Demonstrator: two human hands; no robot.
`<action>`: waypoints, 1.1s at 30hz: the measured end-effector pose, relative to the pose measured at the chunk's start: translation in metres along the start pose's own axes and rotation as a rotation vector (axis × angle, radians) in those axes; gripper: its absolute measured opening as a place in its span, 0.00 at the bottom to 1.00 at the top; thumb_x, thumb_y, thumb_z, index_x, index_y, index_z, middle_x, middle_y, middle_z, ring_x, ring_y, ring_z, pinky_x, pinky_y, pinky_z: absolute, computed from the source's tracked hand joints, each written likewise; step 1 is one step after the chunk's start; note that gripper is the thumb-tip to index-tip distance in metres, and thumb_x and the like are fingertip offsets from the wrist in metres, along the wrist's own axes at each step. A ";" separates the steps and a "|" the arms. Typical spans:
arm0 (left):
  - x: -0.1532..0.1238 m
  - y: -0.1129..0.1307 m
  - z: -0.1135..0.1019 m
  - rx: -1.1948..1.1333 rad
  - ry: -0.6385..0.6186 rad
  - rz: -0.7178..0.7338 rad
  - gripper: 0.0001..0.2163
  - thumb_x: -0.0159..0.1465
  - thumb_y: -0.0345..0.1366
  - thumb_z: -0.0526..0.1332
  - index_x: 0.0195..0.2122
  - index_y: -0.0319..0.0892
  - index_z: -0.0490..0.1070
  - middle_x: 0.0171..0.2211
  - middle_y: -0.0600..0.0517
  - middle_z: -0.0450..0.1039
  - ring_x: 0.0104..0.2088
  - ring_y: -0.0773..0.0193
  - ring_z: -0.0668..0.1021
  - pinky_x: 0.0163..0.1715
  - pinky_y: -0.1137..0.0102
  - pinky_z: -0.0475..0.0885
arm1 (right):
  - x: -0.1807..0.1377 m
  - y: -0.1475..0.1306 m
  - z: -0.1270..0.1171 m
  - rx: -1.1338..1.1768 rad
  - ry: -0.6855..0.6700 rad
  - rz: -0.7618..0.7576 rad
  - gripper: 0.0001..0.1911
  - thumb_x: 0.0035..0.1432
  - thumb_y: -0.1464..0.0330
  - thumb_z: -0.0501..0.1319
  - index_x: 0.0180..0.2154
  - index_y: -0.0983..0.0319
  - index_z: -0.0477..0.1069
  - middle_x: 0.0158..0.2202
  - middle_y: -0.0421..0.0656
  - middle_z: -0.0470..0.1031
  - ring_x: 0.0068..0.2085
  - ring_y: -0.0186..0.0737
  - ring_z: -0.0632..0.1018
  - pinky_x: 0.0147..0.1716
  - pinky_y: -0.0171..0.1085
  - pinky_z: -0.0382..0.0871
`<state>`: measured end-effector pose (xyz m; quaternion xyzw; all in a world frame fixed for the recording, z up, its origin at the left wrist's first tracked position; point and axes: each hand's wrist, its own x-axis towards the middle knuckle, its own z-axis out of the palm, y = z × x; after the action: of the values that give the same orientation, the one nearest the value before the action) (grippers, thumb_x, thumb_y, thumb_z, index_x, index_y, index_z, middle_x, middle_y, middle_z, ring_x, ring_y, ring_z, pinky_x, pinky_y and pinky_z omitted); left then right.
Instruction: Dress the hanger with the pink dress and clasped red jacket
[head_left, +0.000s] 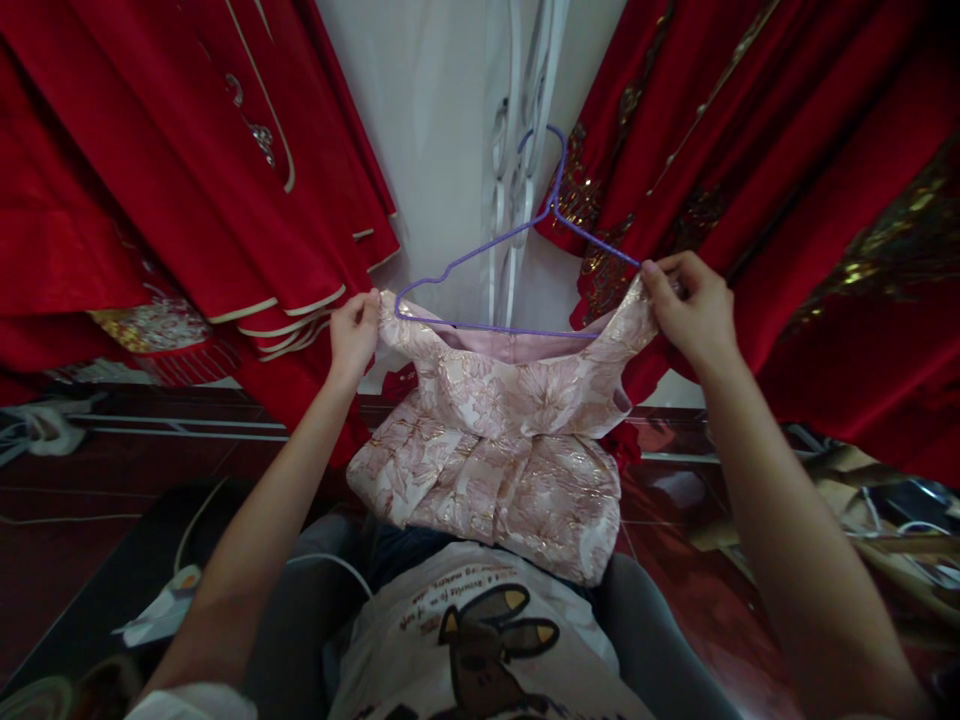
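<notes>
A pale pink dress (517, 395) with a gold floral pattern is stretched between my hands, its skirt lying over my lap. My left hand (355, 335) pinches the dress's left shoulder. At the other shoulder, my right hand (694, 305) grips the fabric close to the end of a purple hanger (491, 242). The hanger's lower bar crosses the neckline, and its hook points up and away from me. Its left end shows in front of the left shoulder; the right end is hidden at my right hand.
Red garments (285, 130) with gold trim hang at the left, and more red sequined garments (675, 190) hang at the right. Behind the hanger stands a white panel (435, 120) with ornate handles. Metal rack bars (187, 425) run low on the left. Clutter (885, 520) lies on the floor at the right.
</notes>
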<state>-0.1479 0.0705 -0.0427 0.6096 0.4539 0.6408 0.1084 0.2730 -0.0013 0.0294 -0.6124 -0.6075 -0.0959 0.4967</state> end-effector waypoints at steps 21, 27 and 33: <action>-0.009 -0.015 0.004 0.014 0.035 -0.113 0.16 0.65 0.46 0.57 0.26 0.40 0.71 0.22 0.55 0.68 0.25 0.68 0.68 0.29 0.73 0.63 | 0.000 -0.003 -0.002 -0.019 -0.013 -0.003 0.13 0.61 0.56 0.59 0.35 0.59 0.73 0.26 0.40 0.72 0.27 0.34 0.70 0.29 0.33 0.59; 0.010 0.016 0.011 -0.055 -0.003 0.009 0.18 0.67 0.47 0.55 0.24 0.43 0.67 0.22 0.56 0.64 0.25 0.68 0.68 0.27 0.73 0.63 | 0.000 -0.003 -0.004 -0.008 -0.030 -0.007 0.14 0.62 0.56 0.59 0.35 0.59 0.72 0.25 0.39 0.71 0.27 0.34 0.70 0.28 0.33 0.59; 0.027 0.057 0.031 -0.012 -0.197 0.153 0.15 0.66 0.47 0.58 0.31 0.41 0.75 0.28 0.52 0.74 0.30 0.66 0.73 0.32 0.72 0.66 | -0.002 0.002 0.008 0.079 -0.107 -0.008 0.13 0.62 0.57 0.57 0.33 0.58 0.70 0.24 0.37 0.68 0.26 0.34 0.68 0.28 0.34 0.59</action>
<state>-0.1034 0.0709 0.0112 0.7017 0.3892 0.5872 0.1068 0.2701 0.0038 0.0226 -0.5941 -0.6389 -0.0411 0.4870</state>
